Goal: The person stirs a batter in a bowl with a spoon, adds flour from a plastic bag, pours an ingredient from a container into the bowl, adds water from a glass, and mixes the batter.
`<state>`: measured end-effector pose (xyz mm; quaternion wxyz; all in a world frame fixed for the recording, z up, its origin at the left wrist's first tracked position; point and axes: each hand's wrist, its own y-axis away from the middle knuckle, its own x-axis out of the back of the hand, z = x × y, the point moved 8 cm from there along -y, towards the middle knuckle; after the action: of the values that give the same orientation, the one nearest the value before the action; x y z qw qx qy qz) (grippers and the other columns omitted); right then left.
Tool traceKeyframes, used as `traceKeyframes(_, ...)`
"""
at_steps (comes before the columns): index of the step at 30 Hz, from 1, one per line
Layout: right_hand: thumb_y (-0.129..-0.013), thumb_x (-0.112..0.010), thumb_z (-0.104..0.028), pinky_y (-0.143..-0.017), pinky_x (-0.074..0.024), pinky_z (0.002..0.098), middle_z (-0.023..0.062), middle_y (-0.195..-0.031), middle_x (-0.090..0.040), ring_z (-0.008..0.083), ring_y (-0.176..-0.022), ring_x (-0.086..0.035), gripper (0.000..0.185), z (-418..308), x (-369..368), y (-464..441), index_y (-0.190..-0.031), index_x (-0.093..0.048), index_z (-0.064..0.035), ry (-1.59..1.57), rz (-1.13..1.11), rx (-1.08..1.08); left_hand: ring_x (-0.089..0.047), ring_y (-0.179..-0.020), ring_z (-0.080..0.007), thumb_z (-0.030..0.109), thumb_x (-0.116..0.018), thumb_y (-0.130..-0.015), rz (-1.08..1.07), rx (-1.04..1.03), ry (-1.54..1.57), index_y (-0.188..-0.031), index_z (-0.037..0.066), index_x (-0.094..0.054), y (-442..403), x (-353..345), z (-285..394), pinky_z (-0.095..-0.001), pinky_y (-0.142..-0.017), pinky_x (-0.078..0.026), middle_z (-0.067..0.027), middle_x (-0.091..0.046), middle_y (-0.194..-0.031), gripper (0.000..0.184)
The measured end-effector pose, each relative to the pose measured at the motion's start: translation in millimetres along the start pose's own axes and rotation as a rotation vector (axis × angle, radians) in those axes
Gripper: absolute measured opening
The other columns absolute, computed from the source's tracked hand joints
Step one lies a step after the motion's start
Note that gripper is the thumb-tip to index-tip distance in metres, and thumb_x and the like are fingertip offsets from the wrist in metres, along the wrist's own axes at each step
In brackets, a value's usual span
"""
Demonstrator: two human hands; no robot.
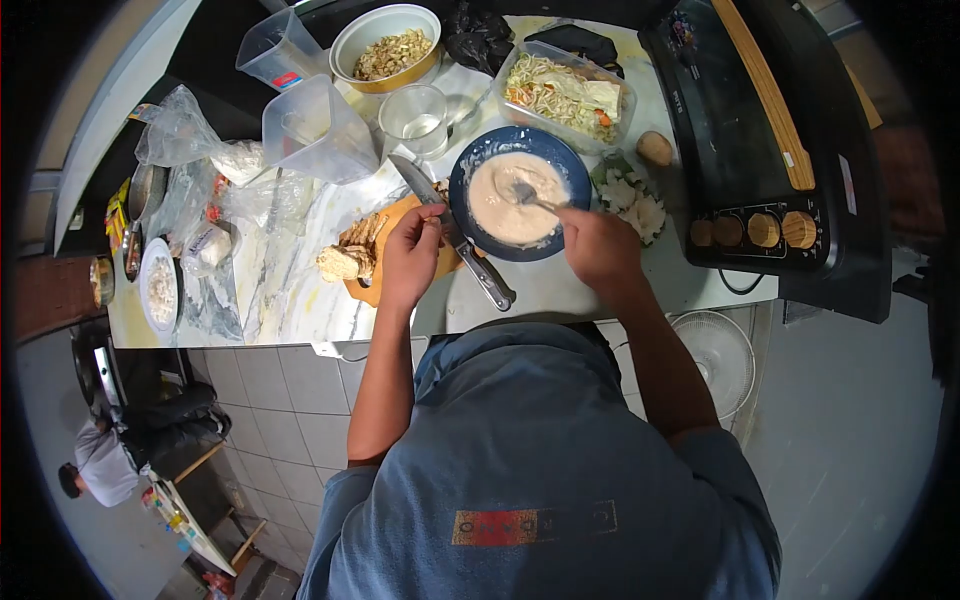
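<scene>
My right hand (pixel 600 248) is closed around the handle of a fork (pixel 538 202), whose batter-coated head rests in a pale, thick batter (pixel 505 215). That batter fills a dark blue bowl (pixel 571 170) with smears on its rim. Fingers curled, my left hand (pixel 412 255) is at the bowl's left, over a knife (pixel 477 268) with a dark handle; whether it grips the knife cannot be made out. Beneath lies an orange cutting board (pixel 400 212) with pale, browned-edged slices (pixel 345 262) on it, partly hidden by my hand.
Behind the bowl are a noodle-and-vegetable container (pixel 628 112), a glass bowl (pixel 414 120), plastic pitchers (pixel 310 135) and a pot (pixel 345 52) of chopped pieces. An oven (pixel 750 130) borders the right; a white plate (pixel 176 290) and plastic bags (pixel 185 130) lie left. Another person (pixel 105 465) is farther left.
</scene>
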<state>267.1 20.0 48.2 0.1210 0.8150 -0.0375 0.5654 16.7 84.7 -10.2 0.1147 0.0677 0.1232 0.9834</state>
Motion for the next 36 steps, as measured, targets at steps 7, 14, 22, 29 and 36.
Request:
traceKeyframes(7,-0.090,-0.051,-0.018,-0.077,-0.0509,0.0491,0.0154,-0.088,-0.070,0.0361,-0.084,-0.067,0.023,8.3,41.3,14.8,-0.101,-0.070,-0.0144,-0.088,0.018,0.056,-0.054,-0.072,-0.0077,0.013,-0.053,-0.099,0.023,0.008,-0.007,-0.114,0.000,-0.064,2.8,3.4,-1.3,-0.0235,-0.067,-0.045,-0.0013,-0.062,-0.080,0.023)
traceKeyframes(14,-0.091,-0.050,-0.020,-0.077,-0.0516,0.0464,0.0138,-0.092,-0.071,0.0356,-0.086,-0.067,0.027,6.1,12.0,6.0,-0.109,-0.071,-0.0180,0.061,-0.029,0.033,-0.053,-0.071,-0.0074,0.015,-0.054,-0.099,0.015,-0.005,0.012,-0.115,0.000,-0.064,4.4,0.6,1.3,-0.0235,-0.066,-0.045,-0.0003,-0.060,-0.079,0.024)
traceKeyframes(22,-0.091,-0.054,-0.021,-0.075,-0.0517,0.0469,0.0160,-0.088,-0.069,0.0383,-0.084,-0.066,0.024,7.3,37.9,8.3,-0.108,-0.072,-0.0172,-0.076,0.042,0.027,-0.052,-0.070,-0.0073,0.017,-0.054,-0.100,0.033,0.017,-0.019,-0.114,0.000,-0.064,5.3,9.2,-3.5,-0.0235,-0.065,-0.044,0.0004,-0.059,-0.078,0.025)
traceKeyframes(29,-0.092,-0.052,-0.022,-0.076,-0.0520,0.0463,0.0155,-0.091,-0.070,0.0369,-0.085,-0.067,0.026,-0.9,7.3,5.2,-0.106,-0.073,-0.0168,0.029,-0.110,0.187,-0.053,-0.071,-0.0074,0.016,-0.055,-0.099,0.052,0.014,-0.021,-0.114,0.000,-0.064,12.3,6.4,2.4,-0.0234,-0.066,-0.044,-0.0001,-0.060,-0.078,0.024)
traceKeyframes(36,-0.085,-0.052,-0.011,-0.068,-0.0522,0.0474,0.0136,-0.080,-0.068,0.0360,-0.080,-0.067,0.021,-17.7,36.5,1.2,-0.093,-0.071,-0.0130,-0.090,0.025,0.336,-0.052,-0.070,-0.0074,0.015,-0.055,-0.099,0.126,0.051,0.004,-0.114,0.000,-0.064,21.5,-0.8,-1.6,-0.0234,-0.065,-0.044,0.0000,-0.060,-0.078,0.023)
